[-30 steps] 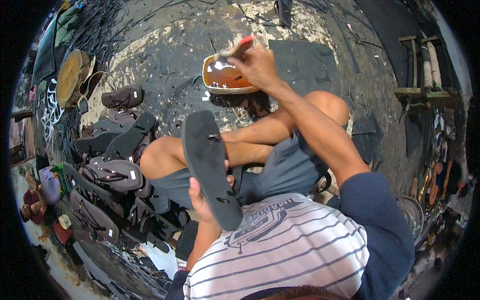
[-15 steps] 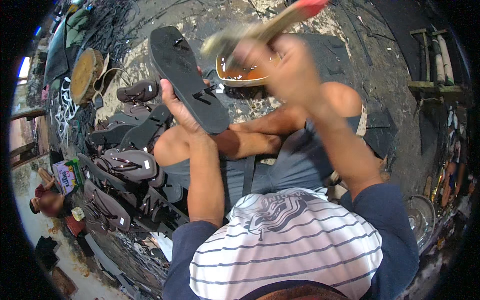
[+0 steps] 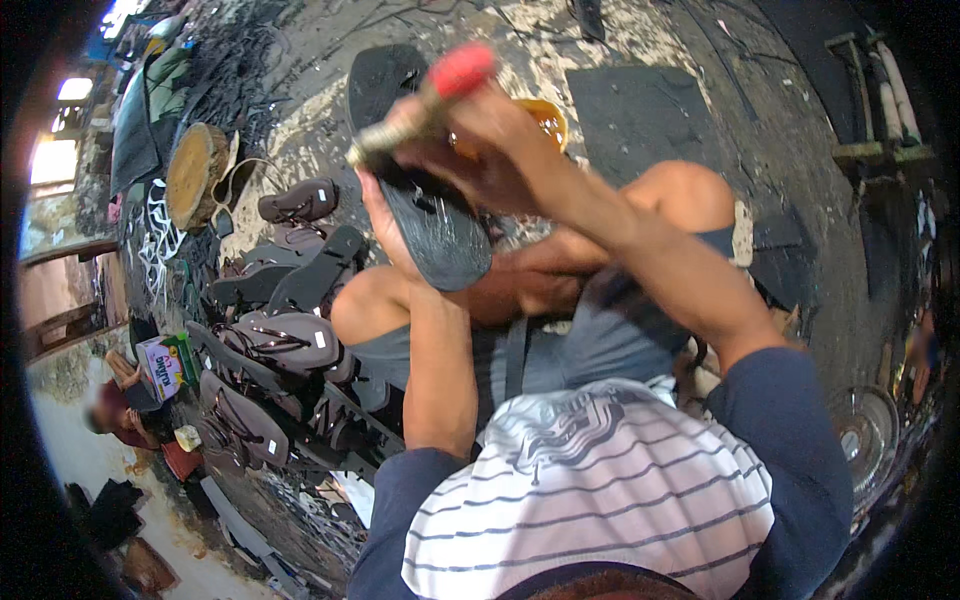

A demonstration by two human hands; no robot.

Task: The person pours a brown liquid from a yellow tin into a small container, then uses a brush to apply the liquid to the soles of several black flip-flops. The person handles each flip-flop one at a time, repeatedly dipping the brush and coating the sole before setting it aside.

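My left hand [image 3: 383, 222] holds a black sandal sole [image 3: 445, 245] from beneath, tilted up in front of my knees. The lower part of the sole looks wet and shiny, and a dark strap end sticks out of it. In my closed right hand [image 3: 505, 150] is a brush [image 3: 462, 72] with a red handle end; its pale tip is over the left edge of the sole. That hand is blurred and covers the middle of the sole. Behind it, a bowl [image 3: 550, 116] of amber liquid shows only in part.
Many brown sandals [image 3: 285, 340] with white tags lie heaped on the left. Beyond them stands a round wood block [image 3: 195, 177]. A dark flat sheet [image 3: 640, 120] lies ahead on the right. Another person [image 3: 125, 415] sits far left, and a clear round lid-like thing [image 3: 858, 440] is at right.
My right hand has brought the brush from above the bowl left and down onto the sole. The lower sole, matt before, now shines wet. My left hand keeps its hold.
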